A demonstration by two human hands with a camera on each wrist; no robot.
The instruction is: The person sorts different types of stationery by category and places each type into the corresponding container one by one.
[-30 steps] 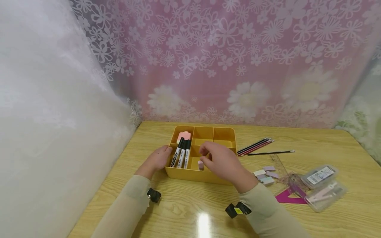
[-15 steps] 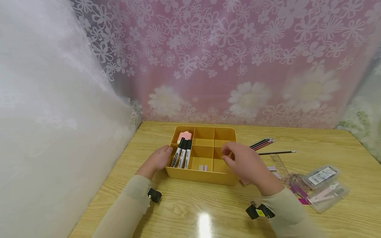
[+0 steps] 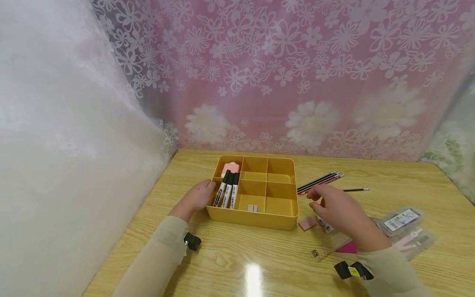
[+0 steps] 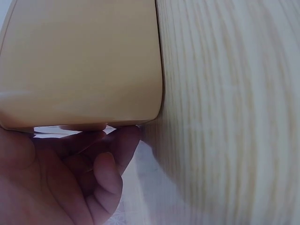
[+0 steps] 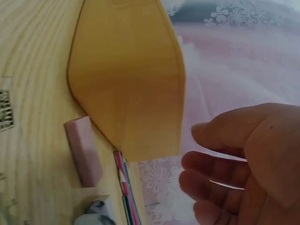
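Observation:
A yellow sectioned box [image 3: 252, 219] sits on the wooden table. My left hand [image 3: 194, 198] rests against its left end; in the left wrist view, the loosely bent fingers [image 4: 108, 173] touch the outer wall. My right hand [image 3: 339, 210] hovers right of the box, over the loose stationery, with relaxed fingers and nothing held. Two small erasers [image 3: 252, 208] stand in the front middle compartment. Three black-capped markers [image 3: 228, 194] lean in the front left one, and a pink item [image 3: 231, 167] lies behind them. A pink eraser [image 3: 307, 223] lies beside the box's front right corner.
Several pencils [image 3: 320, 181] lie right of the box. Farther right are clear plastic cases [image 3: 400, 220], a magenta set square [image 3: 346, 247] and a clear ruler [image 3: 320, 252], partly behind my right hand and arm. A floral curtain [image 3: 297, 82] hangs behind the table.
My right hand has moved from above the front middle compartment rightward, out past the box. Two erasers now show in that compartment. The left hand has stayed at the box's left end.

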